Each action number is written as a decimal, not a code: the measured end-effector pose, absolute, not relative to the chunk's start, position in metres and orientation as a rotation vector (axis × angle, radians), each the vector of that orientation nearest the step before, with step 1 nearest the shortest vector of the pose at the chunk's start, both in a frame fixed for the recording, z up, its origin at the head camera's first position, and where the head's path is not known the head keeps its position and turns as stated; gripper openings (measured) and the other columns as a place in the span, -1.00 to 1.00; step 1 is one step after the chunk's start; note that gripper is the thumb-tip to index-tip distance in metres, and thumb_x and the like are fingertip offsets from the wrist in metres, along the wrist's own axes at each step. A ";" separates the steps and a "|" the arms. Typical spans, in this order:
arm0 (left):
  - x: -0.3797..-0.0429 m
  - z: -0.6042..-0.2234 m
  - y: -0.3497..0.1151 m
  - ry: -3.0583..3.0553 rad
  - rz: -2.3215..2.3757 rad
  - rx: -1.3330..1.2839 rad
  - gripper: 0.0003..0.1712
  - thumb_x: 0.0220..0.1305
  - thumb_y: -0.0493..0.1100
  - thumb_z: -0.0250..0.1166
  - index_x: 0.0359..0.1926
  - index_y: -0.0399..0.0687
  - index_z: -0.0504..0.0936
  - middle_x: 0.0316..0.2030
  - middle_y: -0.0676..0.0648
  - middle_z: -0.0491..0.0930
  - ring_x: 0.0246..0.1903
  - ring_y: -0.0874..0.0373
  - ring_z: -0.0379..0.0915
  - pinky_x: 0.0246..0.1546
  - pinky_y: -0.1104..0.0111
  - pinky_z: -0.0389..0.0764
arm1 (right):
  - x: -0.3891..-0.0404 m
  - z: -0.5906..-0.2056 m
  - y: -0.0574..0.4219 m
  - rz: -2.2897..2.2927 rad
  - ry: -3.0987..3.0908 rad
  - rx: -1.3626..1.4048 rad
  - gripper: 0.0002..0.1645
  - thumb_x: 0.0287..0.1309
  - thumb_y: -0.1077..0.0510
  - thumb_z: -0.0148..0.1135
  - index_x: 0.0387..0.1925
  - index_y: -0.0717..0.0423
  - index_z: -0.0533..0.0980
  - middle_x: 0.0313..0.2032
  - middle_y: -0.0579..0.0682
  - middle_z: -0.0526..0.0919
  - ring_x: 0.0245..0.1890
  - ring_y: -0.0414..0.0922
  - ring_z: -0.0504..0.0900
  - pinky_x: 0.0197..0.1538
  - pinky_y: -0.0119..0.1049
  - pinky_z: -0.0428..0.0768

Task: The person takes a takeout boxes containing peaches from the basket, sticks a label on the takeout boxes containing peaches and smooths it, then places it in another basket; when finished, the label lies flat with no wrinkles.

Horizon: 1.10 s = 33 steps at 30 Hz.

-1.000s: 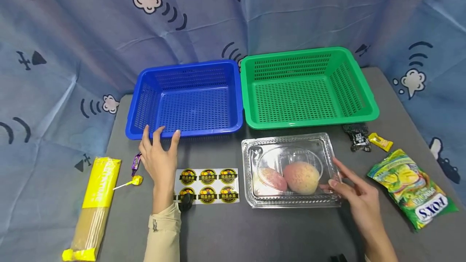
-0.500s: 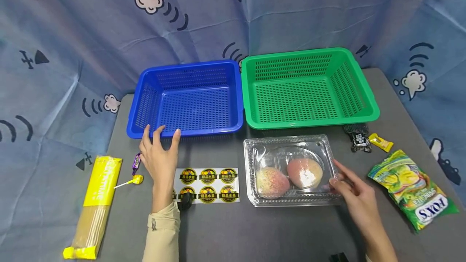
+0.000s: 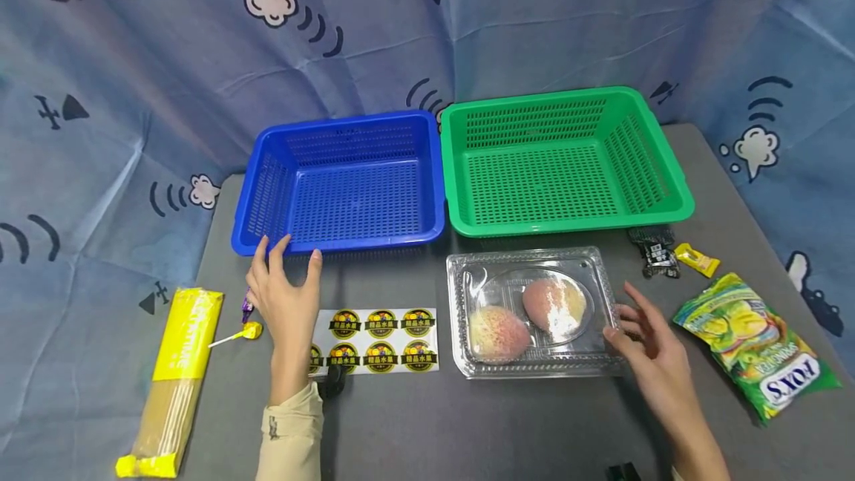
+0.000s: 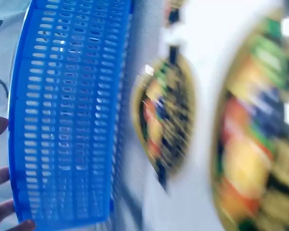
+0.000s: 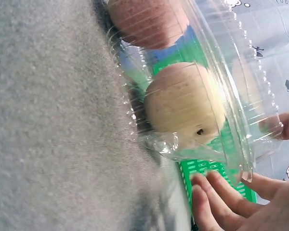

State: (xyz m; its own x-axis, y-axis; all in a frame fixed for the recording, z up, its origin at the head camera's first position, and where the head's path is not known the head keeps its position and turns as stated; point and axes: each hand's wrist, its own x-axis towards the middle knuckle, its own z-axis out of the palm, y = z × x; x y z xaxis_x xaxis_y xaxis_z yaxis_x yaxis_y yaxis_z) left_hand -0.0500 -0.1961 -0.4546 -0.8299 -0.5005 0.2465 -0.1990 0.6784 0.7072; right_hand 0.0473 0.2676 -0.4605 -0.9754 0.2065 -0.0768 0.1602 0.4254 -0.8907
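At the left of the counter [image 3: 401,436] lie a yellow packet [image 3: 172,381], a lollipop [image 3: 250,330] and a purple sweet [image 3: 248,308]. The left hand [image 3: 283,299] spreads near the front rim of the blue basket [image 3: 361,243], its grip released. The label sheet [image 3: 401,340] lies just beside it; next, in front of the green basket [image 3: 568,226], the clear box [image 3: 534,370] rests with two peaches [image 3: 499,334] inside. The right hand [image 3: 657,358] is at the box's right edge — thumb touching, fingers loose, grip unclenched. Farther right lie a black packet [image 3: 660,257], a yellow sweet [image 3: 697,260] and a green bag [image 3: 755,347].
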 end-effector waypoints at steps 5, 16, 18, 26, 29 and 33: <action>-0.032 -0.460 -0.206 -2.406 -0.914 0.443 -0.45 0.34 -0.10 0.46 0.31 -0.10 0.63 0.50 -0.23 0.37 0.49 -0.32 0.12 0.38 -0.27 0.10 | 0.045 -0.454 0.259 1.546 -2.492 -0.325 0.01 0.22 0.44 0.40 0.62 -0.08 0.26 0.26 -0.47 0.44 0.19 -0.50 0.46 0.05 -0.70 0.42; 0.008 -0.450 -0.208 -2.774 -0.848 0.702 -0.39 0.36 0.07 0.40 0.28 -0.16 0.57 0.19 -0.34 0.60 0.23 -0.37 0.41 0.15 -0.26 0.44 | 0.035 -0.436 0.231 1.364 -2.266 -0.106 -0.29 -0.06 0.52 0.43 0.24 0.34 0.60 0.25 -0.48 0.48 0.24 -0.40 0.29 0.13 -0.48 0.19; 0.014 -0.447 -0.207 -2.907 -0.842 0.748 -0.26 0.34 0.17 0.42 0.37 -0.15 0.50 0.28 -0.38 0.52 0.29 -0.40 0.39 0.17 -0.31 0.46 | 0.033 -0.433 0.225 1.366 -2.226 -0.032 -0.33 -0.10 0.54 0.41 0.18 0.42 0.60 0.24 -0.46 0.50 0.18 -0.39 0.29 0.11 -0.48 0.17; 0.022 -0.450 -0.206 -3.119 -0.786 0.798 0.11 0.20 0.37 0.48 0.52 -0.19 0.29 0.38 -0.50 0.38 0.34 -0.51 0.32 0.19 -0.37 0.45 | 0.028 -0.423 0.216 1.410 -2.144 0.057 -0.41 -0.11 0.56 0.36 0.09 0.52 0.59 0.20 -0.40 0.56 0.07 -0.37 0.31 0.08 -0.50 0.19; 0.022 -0.452 -0.205 -3.135 -0.795 0.822 0.13 0.18 0.35 0.50 0.53 -0.17 0.26 0.37 -0.51 0.37 0.33 -0.50 0.33 0.14 -0.38 0.48 | 0.028 -0.425 0.218 1.426 -2.149 0.047 -0.40 -0.10 0.57 0.36 0.10 0.51 0.59 0.19 -0.39 0.57 0.08 -0.36 0.33 0.09 -0.48 0.20; 0.022 -0.456 -0.205 -3.134 -0.791 0.837 0.12 0.14 0.28 0.57 0.52 -0.14 0.26 0.36 -0.50 0.38 0.33 -0.49 0.32 0.12 -0.39 0.48 | 0.028 -0.427 0.218 1.448 -2.145 0.037 -0.42 -0.09 0.58 0.36 0.10 0.51 0.60 0.18 -0.37 0.59 0.09 -0.35 0.34 0.09 -0.47 0.21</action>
State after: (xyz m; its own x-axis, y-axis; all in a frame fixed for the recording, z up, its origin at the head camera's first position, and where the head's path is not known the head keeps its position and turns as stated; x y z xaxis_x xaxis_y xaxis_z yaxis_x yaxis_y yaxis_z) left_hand 0.0223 -0.2052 -0.4557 -0.8559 -0.4196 -0.3021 -0.5127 0.7644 0.3910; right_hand 0.0278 0.2181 -0.4267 -0.8505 0.2723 0.4500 -0.3155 0.4204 -0.8507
